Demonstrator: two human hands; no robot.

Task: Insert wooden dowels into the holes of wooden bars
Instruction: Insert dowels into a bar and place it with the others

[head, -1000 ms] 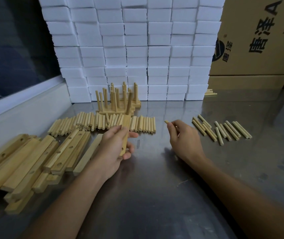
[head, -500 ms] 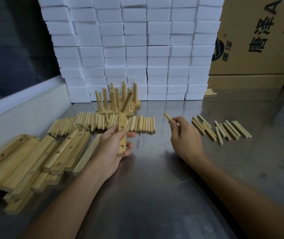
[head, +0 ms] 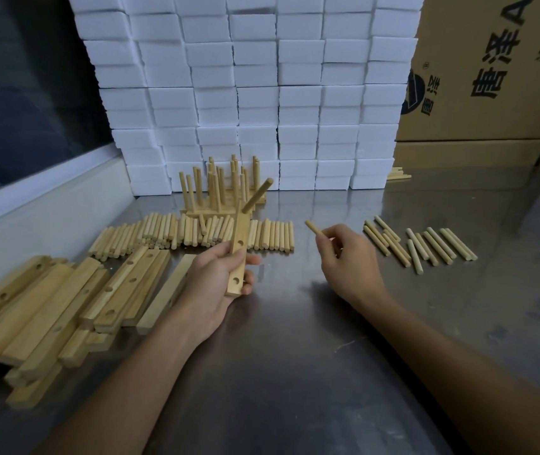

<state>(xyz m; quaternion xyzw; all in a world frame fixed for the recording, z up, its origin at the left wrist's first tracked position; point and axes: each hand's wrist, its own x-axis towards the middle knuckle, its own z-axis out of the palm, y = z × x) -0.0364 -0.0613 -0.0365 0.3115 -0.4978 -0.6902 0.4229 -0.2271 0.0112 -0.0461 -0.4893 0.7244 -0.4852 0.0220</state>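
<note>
The left hand (head: 216,280) is gripping a pale drilled wooden bar (head: 239,254) upright above the steel table (head: 295,372), one round dowel (head: 257,196) sticking out near its top. The right hand (head: 349,261) is pinching a short loose wooden dowel (head: 312,226) just right of the bar, apart from it.

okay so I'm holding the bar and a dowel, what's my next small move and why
Probably bring the dowel in your right hand over to an open hole in the bar your left hand holds. One dowel already stands in its top end, and holes lower down look empty.
</note>
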